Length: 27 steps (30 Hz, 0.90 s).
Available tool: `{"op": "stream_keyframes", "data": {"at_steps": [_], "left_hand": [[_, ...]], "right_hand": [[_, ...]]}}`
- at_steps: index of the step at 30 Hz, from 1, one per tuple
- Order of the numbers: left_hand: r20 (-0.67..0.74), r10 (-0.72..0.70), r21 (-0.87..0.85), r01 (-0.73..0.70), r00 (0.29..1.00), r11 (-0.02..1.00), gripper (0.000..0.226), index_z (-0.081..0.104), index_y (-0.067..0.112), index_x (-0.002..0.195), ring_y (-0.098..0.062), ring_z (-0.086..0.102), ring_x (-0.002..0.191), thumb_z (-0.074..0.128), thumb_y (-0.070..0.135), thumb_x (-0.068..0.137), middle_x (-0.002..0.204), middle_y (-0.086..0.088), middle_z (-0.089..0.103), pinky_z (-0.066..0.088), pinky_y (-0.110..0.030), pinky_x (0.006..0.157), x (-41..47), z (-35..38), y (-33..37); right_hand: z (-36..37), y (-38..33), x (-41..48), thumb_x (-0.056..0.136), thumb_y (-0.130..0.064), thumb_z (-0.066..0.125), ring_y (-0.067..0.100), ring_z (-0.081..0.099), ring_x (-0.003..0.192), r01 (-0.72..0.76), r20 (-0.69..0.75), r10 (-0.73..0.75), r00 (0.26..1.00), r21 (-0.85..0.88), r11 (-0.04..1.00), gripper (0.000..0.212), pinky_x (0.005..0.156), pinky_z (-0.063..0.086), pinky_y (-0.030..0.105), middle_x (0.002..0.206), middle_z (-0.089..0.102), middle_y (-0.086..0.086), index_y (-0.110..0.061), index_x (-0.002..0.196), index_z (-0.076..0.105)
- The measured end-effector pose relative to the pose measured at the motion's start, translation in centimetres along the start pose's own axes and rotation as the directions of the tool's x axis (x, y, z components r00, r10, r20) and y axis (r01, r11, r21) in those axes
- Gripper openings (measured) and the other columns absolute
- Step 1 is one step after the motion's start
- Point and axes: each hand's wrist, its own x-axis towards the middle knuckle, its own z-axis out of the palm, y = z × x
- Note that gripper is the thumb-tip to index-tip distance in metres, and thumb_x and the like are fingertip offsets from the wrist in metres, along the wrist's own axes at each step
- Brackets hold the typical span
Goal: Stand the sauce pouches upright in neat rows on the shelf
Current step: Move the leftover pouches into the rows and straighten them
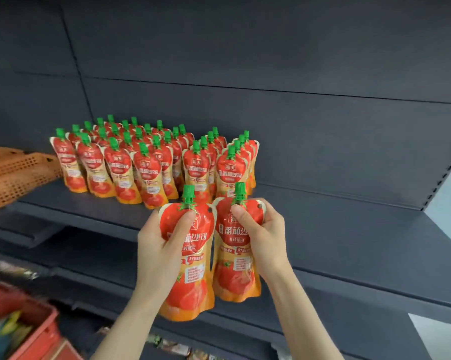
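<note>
Several red and orange sauce pouches with green caps [151,162] stand upright in rows on the dark shelf [336,224], left of its middle. My left hand [159,245] grips one pouch [190,271] around its upper body, in front of the shelf edge. My right hand [263,229] grips a second pouch [234,258] near its neck, thumb just under the green cap. Both held pouches are upright, side by side, in the air below and in front of the standing rows.
An orange perforated basket [13,172] lies on the shelf's left end, touching the leftmost pouches. A red basket [24,323] with mixed goods sits at the lower left. The right half of the shelf is bare dark board. A lower shelf runs beneath.
</note>
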Motion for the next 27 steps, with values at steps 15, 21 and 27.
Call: {"op": "stream_keyframes", "data": {"at_steps": [15,21,27], "left_hand": [[0.189,0.005,-0.093,0.012,0.982,0.996,0.017,0.053,0.033,0.103,0.015,0.058,0.088,0.059,0.03,0.087,0.097,0.021,0.061,0.046,-0.004,0.064,12.9,-3.3,-5.0],[0.304,0.041,-0.043,-0.029,0.952,0.999,0.01,0.055,0.038,0.094,-0.002,0.061,0.097,0.06,0.036,0.085,0.1,0.016,0.063,0.051,-0.017,0.078,17.4,-0.8,-7.9],[0.399,0.029,-0.127,0.024,0.917,0.992,0.008,0.056,0.027,0.093,0.016,0.059,0.083,0.06,0.021,0.089,0.092,0.017,0.062,0.044,-0.002,0.065,19.2,-0.1,-9.3]], "right_hand": [[7.2,3.6,7.0,0.085,-0.014,0.066,0.012,0.07,0.078,0.138,-0.206,-0.173,0.963,-0.171,0.976,0.007,0.064,0.055,0.021,0.078,0.072,-0.008,-0.02,0.085,0.062],[6.5,4.8,11.3,0.085,-0.012,0.065,0.017,0.071,0.083,0.128,-0.243,-0.159,0.957,-0.141,0.982,0.007,0.068,0.056,0.027,0.086,0.073,-0.002,-0.017,0.09,0.065],[6.1,6.6,12.6,0.085,-0.012,0.065,0.022,0.071,0.087,0.072,-0.282,-0.106,0.954,-0.127,0.989,0.009,0.072,0.056,0.032,0.091,0.074,0.004,-0.015,0.093,0.067]]}}
